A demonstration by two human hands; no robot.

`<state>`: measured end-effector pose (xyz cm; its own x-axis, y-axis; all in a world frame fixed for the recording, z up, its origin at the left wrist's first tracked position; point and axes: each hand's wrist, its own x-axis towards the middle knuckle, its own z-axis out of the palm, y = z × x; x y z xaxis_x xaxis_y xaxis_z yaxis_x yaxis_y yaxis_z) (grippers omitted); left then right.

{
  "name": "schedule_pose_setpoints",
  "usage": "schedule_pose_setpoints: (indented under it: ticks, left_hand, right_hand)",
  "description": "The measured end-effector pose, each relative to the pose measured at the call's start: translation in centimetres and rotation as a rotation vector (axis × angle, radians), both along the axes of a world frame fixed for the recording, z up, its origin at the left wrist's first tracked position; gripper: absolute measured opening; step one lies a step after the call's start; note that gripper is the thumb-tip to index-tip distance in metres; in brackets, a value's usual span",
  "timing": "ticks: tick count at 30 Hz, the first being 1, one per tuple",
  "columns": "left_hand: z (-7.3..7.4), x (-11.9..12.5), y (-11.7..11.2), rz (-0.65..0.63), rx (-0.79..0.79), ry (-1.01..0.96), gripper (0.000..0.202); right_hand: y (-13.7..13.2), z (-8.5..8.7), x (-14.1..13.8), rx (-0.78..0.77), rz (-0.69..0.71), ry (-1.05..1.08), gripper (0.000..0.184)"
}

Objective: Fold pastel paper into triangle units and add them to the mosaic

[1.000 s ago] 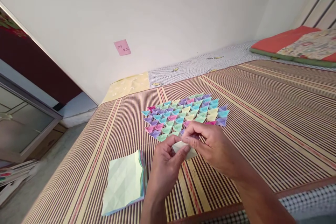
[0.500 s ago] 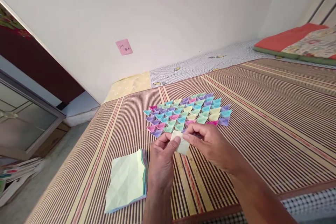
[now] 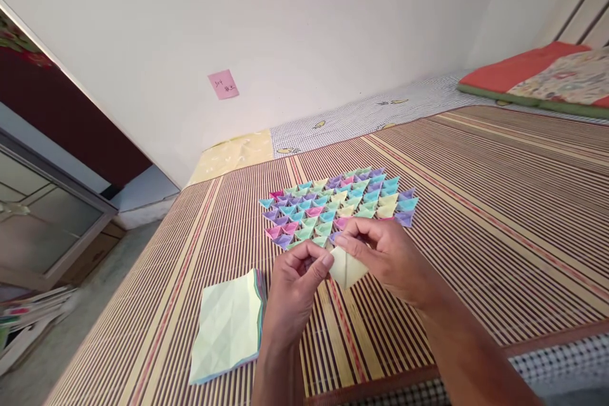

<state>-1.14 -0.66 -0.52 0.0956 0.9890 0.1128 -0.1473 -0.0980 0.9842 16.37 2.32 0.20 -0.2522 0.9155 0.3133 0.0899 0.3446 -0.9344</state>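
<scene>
A small folded piece of pale yellow paper [image 3: 348, 268] is held up between my two hands, with a crease down its middle. My left hand [image 3: 299, 285] pinches its left edge between thumb and fingers. At its upper right, my right hand [image 3: 380, 255] grips it the same way. Just beyond my hands, rows of small folded paper boats [image 3: 314, 210] in pink, purple, blue, green and yellow lie on the striped bamboo mat [image 3: 162, 304]. Left of my left hand sits a stack of creased paper sheets [image 3: 226, 327], pale green on top.
A white wall with a pink note [image 3: 223, 84] rises behind the mat. A folded red and floral quilt [image 3: 537, 79] lies at the far right. On the left, below the mat's edge, the floor holds a pile of papers [image 3: 33, 323] near a glass-panelled door [image 3: 47, 216].
The folded yellow paper has shifted a little right and shows a wider face. My left thumb has slid from its front to its left edge.
</scene>
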Motion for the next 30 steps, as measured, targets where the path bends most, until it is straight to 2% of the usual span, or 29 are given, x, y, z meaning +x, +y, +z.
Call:
schedule_pose_setpoints:
  ticks: [3,7,9,11,14,17,21,27,30]
  left_hand:
    - [-0.2,0.0,0.1,0.025,-0.029,-0.028,0.027]
    - [-0.7,0.7,0.4,0.257,-0.079,-0.293,0.028]
    - [-0.8,1.1,0.6,0.323,-0.095,-0.425,0.031]
    - [-0.8,1.3,0.7,0.321,-0.11,-0.477,0.033]
    - [-0.8,1.3,0.8,0.283,-0.131,-0.458,0.033]
    - [-0.7,1.2,0.5,0.241,-0.107,-0.351,0.03]
    - [-0.2,1.2,0.0,0.194,-0.085,-0.219,0.023]
    - [1.2,0.9,-0.5,0.118,-0.02,-0.259,0.021]
    - [1.2,0.6,-0.7,0.157,0.045,-0.214,0.02]
  right_hand:
    - [0.2,0.0,0.0,-0.033,-0.029,0.109,0.029]
    - [0.2,-0.3,-0.4,-0.104,0.014,0.106,0.025]
    - [0.1,-0.4,-0.9,-0.138,0.038,0.079,0.025]
    - [0.0,-0.5,-1.4,-0.155,0.038,0.1,0.024]
    - [-0.1,-0.5,-1.9,-0.11,-0.033,0.171,0.02]
    - [-0.3,-0.4,-1.6,0.013,-0.129,0.147,0.014]
    - [-0.5,-0.1,-1.1,0.207,-0.198,-0.009,0.012]
    - [-0.7,0.3,-1.0,0.398,-0.247,-0.059,0.014]
    - [-0.9,0.6,-0.9,0.448,-0.25,-0.045,0.015]
